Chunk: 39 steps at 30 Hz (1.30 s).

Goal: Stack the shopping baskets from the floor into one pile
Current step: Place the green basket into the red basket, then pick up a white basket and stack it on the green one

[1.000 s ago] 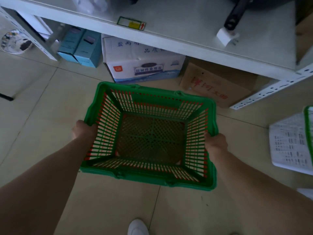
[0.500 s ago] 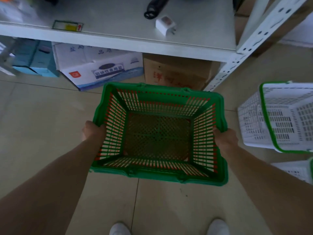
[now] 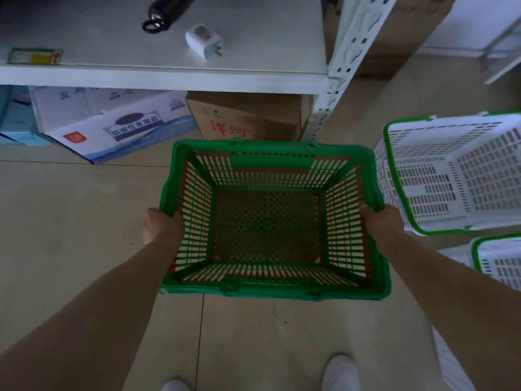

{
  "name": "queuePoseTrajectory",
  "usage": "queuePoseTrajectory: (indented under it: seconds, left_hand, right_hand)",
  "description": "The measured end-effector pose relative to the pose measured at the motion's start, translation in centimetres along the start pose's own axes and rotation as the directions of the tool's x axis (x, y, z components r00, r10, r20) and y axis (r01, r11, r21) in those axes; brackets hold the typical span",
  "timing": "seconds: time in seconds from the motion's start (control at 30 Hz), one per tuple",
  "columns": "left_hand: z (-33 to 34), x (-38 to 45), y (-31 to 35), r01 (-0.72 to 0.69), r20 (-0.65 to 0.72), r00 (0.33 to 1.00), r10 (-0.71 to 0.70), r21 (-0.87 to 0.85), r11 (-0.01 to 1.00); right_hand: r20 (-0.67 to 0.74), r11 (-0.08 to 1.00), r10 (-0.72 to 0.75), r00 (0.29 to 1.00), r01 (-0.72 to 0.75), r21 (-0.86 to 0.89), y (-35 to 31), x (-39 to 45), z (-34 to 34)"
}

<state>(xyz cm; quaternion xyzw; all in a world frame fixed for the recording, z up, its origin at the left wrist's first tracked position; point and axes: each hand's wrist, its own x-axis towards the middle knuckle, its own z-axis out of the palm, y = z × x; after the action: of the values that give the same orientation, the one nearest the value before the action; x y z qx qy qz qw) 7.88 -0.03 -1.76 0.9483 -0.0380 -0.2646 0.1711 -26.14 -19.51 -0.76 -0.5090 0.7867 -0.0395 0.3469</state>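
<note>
Head view: you are holding the green basket [image 3: 267,221] at centre, your left hand [image 3: 160,225] at nine o'clock and your right hand [image 3: 379,220] at three, fingers curled shut over its side rims. Red slats showing through suggest another basket nested inside. Farther off, two white baskets [image 3: 456,176] [image 3: 499,258] are waiting unstacked at three o'clock, so stacking is unfinished.

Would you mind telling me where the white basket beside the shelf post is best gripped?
Probably by the green rim on its two short ends, one hand from each side, just as the left hand and right hand hold the green basket. The white basket sits open side up, rim exposed.
</note>
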Motion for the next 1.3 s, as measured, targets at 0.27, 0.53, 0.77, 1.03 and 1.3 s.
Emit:
queuePoseTrajectory:
  seconds: [0.27,0.53,0.77,1.03,1.3]
  left_hand:
    - [0.6,-1.5,0.3,-0.023,-0.070,0.997,0.024,0.027,0.999]
    - [2.4,-4.1,4.3,-0.360,-0.174,0.905,0.388,0.173,0.917]
    - [6.7,-11.6,9.4,-0.550,0.039,0.835,0.549,0.021,0.835]
    - [12.8,-22.1,14.0,-0.535,0.186,0.780,0.598,-0.297,0.791]
    - [20.4,-34.1,14.1,-0.537,0.325,0.696,0.640,-0.355,0.765]
  right_hand:
    - [0.098,1.000,0.005,0.995,-0.005,0.001,0.5,1.4,-0.2]
    - [-0.035,0.991,-0.119,0.992,0.117,-0.071,-1.5,0.2,-0.5]
    - [-0.122,0.870,-0.479,0.870,0.451,-0.201,-2.6,-1.7,-0.4]
    - [-0.122,0.889,-0.455,0.882,0.441,-0.127,1.1,-1.2,-4.4]
    - [-0.169,0.936,-0.347,0.922,0.329,-0.127,10.4,1.8,-11.5]
